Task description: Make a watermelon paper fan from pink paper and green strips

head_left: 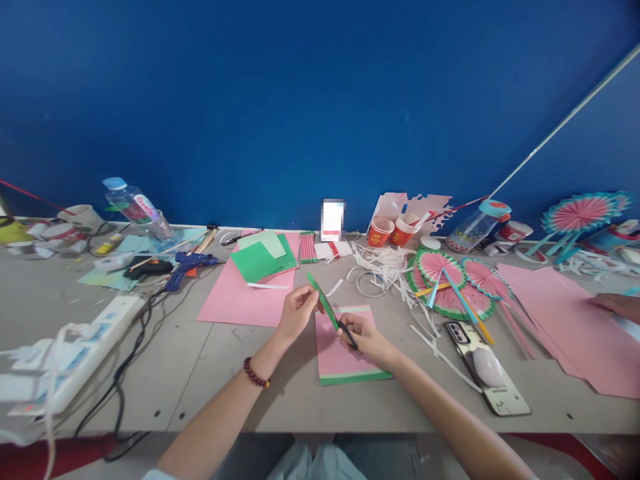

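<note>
My left hand (301, 307) pinches a narrow green paper strip (324, 303) near its upper end. At the strip's lower end, my right hand (363, 335) is closed around dark scissors (347, 335), whose blades meet the paper. How wide the blades stand apart I cannot tell. Beneath both hands lies a pink paper sheet (334, 357) with green bands along its edges. Left of it, green paper pieces (255, 261) rest on a larger pink sheet (220, 300). A small white strip (335, 287) lies just beyond the hands.
A power strip (93, 347), cables and a blue glue gun (187, 268) occupy the left. White paper strips (385, 267), paper fans (445, 273) and a phone (490, 370) lie at right. Paper cups (381, 230) stand behind. Another person's hand (617, 307) touches pink sheets (565, 313).
</note>
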A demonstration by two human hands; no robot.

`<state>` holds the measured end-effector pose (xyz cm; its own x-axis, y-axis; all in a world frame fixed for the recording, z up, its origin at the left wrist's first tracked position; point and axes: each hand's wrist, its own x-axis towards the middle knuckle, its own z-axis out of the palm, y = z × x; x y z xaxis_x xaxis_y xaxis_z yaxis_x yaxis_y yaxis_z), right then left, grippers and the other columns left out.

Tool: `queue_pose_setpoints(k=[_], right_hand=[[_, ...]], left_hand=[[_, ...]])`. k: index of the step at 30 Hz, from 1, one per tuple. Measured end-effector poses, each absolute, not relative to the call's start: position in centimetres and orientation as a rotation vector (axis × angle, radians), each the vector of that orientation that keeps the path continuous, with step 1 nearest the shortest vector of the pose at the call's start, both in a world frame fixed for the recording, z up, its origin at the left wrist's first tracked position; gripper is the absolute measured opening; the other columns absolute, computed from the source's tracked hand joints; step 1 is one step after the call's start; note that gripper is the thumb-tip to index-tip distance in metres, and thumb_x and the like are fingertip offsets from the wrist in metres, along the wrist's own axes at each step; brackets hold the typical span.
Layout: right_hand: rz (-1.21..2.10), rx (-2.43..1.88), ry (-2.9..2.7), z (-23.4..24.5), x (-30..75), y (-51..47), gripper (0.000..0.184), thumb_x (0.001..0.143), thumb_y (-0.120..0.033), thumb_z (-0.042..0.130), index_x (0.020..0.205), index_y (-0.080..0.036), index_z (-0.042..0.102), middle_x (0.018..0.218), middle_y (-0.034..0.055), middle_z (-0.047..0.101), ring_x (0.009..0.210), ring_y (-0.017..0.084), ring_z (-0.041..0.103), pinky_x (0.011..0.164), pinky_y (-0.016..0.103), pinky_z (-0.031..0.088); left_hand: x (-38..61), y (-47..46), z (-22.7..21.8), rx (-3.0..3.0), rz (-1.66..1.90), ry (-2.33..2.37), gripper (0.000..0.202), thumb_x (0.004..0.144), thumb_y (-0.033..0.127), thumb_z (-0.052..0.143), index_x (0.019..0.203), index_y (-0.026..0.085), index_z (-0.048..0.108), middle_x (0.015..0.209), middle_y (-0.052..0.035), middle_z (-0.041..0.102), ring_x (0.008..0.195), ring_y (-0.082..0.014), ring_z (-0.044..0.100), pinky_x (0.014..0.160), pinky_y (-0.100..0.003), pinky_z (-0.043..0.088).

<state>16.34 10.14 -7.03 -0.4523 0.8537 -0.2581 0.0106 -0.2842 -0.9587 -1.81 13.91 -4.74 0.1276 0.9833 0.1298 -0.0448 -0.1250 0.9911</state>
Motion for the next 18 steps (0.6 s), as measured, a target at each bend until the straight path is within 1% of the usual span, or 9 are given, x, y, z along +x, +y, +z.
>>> queue_pose_setpoints(k=[8, 14, 18], right_hand=[[1.767, -1.162, -1.368, -7.55, 16.56, 10.18, 0.036, 0.074, -0.049, 0.065, 0.073, -0.021, 0.042, 0.047, -0.0099, 0.043, 0.037, 0.005, 0.033, 0.034, 0.016, 0.024], [1.755, -1.180, -1.380, -7.49, 16.54, 10.13, 0.034, 0.074, -0.047, 0.064, 0.072, -0.021, 0.043, 0.048, -0.0097, 0.043, 0.037, 0.004, 0.031, 0.035, 0.017, 0.024], [1.751, -1.176, -1.386, -7.59, 16.47, 10.18, 0.035, 0.074, -0.048, 0.063, 0.072, -0.021, 0.042, 0.047, -0.0095, 0.043, 0.037, 0.005, 0.032, 0.036, 0.017, 0.024]], left_hand=[[-1.85, 13.92, -4.61, 1.345, 1.212, 1.018, 0.033, 0.082, 0.042, 0.057, 0.060, 0.018, 0.051, 0.056, 0.0005, 0.061, 0.056, -0.0131, 0.059, 0.059, -0.024, 0.046], [-2.15, 14.12, -5.06, 1.308, 1.233, 0.989, 0.032, 0.082, 0.042, 0.057, 0.061, 0.018, 0.054, 0.057, 0.0008, 0.058, 0.056, -0.0137, 0.058, 0.058, -0.026, 0.048], [-2.38, 14.39, -5.26, 1.316, 1.268, 1.014, 0.031, 0.084, 0.040, 0.055, 0.063, 0.018, 0.055, 0.057, 0.0011, 0.059, 0.057, -0.0133, 0.058, 0.059, -0.025, 0.047]])
